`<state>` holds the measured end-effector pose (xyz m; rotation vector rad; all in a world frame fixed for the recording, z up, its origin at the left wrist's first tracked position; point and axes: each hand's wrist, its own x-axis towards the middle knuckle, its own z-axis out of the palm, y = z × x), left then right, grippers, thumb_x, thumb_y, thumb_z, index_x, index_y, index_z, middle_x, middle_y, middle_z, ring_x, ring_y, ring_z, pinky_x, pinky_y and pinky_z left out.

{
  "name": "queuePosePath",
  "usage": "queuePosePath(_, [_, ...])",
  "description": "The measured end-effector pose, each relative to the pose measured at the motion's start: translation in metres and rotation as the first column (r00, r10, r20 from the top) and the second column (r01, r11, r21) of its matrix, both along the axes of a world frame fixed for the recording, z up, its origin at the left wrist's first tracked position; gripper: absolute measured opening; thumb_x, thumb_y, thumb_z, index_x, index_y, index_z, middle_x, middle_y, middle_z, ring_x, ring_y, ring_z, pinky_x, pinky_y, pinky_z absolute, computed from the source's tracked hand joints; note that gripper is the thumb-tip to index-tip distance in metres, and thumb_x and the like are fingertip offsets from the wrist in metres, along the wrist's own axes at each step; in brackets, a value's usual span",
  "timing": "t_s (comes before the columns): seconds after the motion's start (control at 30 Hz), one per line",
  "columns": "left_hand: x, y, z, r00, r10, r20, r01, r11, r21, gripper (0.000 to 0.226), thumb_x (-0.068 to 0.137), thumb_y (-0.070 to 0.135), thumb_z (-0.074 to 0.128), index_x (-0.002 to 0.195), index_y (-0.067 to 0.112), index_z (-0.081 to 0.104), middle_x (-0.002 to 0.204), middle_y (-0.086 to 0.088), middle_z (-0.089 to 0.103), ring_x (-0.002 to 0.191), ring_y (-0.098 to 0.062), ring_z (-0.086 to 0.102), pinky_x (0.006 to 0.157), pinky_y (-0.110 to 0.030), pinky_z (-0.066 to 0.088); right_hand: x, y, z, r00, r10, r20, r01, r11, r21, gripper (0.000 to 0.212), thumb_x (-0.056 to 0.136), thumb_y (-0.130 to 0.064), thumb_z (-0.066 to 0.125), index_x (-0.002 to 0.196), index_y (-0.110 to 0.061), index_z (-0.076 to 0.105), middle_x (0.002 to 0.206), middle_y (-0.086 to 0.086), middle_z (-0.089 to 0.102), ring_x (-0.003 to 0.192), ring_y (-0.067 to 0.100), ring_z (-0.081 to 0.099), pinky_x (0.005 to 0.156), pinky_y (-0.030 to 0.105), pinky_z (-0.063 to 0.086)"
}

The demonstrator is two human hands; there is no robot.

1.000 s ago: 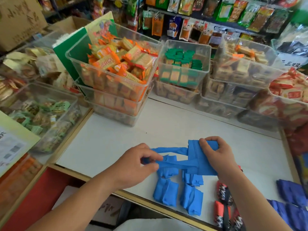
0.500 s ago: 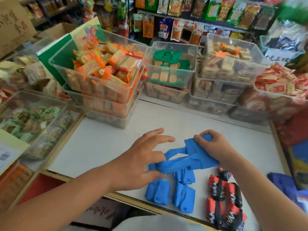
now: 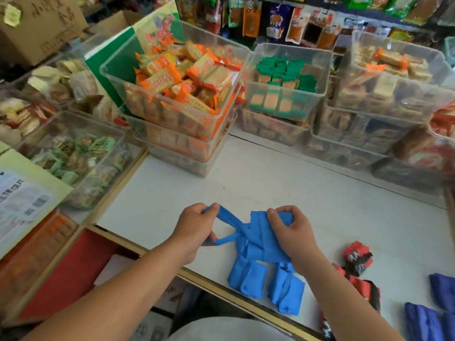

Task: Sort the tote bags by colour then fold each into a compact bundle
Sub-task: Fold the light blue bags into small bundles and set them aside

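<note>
While our left hand (image 3: 197, 227) curls round the two handle straps (image 3: 225, 215) and pulls them out to the left, our right hand (image 3: 293, 232) pinches the far top edge of the bright blue tote bag (image 3: 258, 239) between thumb and bent fingers. We see the bag as plain, matte blue cloth, already folded into a narrow, creased strip. It lies on the white desk (image 3: 270, 183) near the front edge, between our two hands. Its long axis runs roughly from the far side toward us, with the open top at the far end under our right fingers. The straps point away from it to the left, one high and one low, forming a loop. Just in front of it lie two finished blue bundles (image 3: 248, 279), side by side. To the right we see red-and-black bundles (image 3: 357, 259), and darker blue bags (image 3: 428, 321) at the right edge.
</note>
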<state>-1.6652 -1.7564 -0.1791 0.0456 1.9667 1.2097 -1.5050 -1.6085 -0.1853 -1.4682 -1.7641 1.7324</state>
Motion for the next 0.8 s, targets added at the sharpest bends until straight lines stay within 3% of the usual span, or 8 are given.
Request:
queuePosePath(0.13, [-0.033,-0.026,-0.040,0.992,0.110,0.059,-0.101,0.985,-0.141,0.031,0.102,0.037,0.057,0.084,0.012,0.057,0.070,-0.009,0.052,0.060,-0.020,0.050,0.049,-0.026,0.051,-0.045,-0.034,-0.031,1.000,0.028,0.000,-0.028,0.999,0.028,0.019,0.093,-0.043,0.070,0.097,-0.028,0.060,0.091,0.000,0.068,0.079,0.017,0.066,0.060,0.030,0.053])
queuePosePath(0.33, [-0.084,-0.061,-0.099,0.976,0.203,0.081,-0.178,0.954,-0.242,0.031,0.103,0.038,0.054,0.093,0.009,0.059,0.072,-0.009,0.054,0.060,-0.021,0.054,0.053,-0.030,0.053,-0.109,-0.064,-0.110,0.988,0.134,0.082,-0.133,0.991,-0.015,0.017,0.095,-0.042,0.066,0.098,-0.029,0.055,0.098,-0.003,0.065,0.086,0.016,0.064,0.066,0.027,0.046])
queuePosePath(0.5, [-0.113,-0.070,-0.142,0.959,0.242,0.149,-0.213,0.959,-0.186,0.035,0.101,0.039,0.059,0.100,0.004,0.062,0.076,-0.011,0.059,0.056,-0.018,0.069,0.064,-0.035,0.064,-0.145,-0.052,-0.177,0.933,0.291,0.212,-0.332,0.923,0.193,0.018,0.097,-0.041,0.064,0.097,-0.029,0.050,0.095,-0.010,0.061,0.088,0.015,0.061,0.070,0.030,0.048])
queuePosePath(0.67, [-0.115,-0.063,-0.178,0.948,0.241,0.207,-0.210,0.964,-0.163,0.033,0.100,0.040,0.062,0.091,0.008,0.061,0.065,-0.010,0.057,0.060,-0.021,0.071,0.065,-0.036,0.064,-0.153,-0.039,-0.230,0.833,0.342,0.434,-0.542,0.659,0.521,0.023,0.092,-0.039,0.071,0.100,-0.019,0.061,0.102,-0.001,0.057,0.087,0.023,0.058,0.073,0.036,0.046])
queuePosePath(0.8, [-0.118,-0.061,-0.196,0.947,0.258,0.193,-0.212,0.950,-0.229,0.033,0.099,0.041,0.063,0.090,0.009,0.061,0.071,-0.008,0.056,0.054,-0.020,0.069,0.057,-0.033,0.062,-0.156,-0.040,-0.248,0.812,0.290,0.507,-0.570,0.201,0.797,0.018,0.080,-0.008,0.077,0.095,-0.015,0.069,0.102,0.009,0.061,0.092,0.034,0.055,0.078,0.042,0.036])
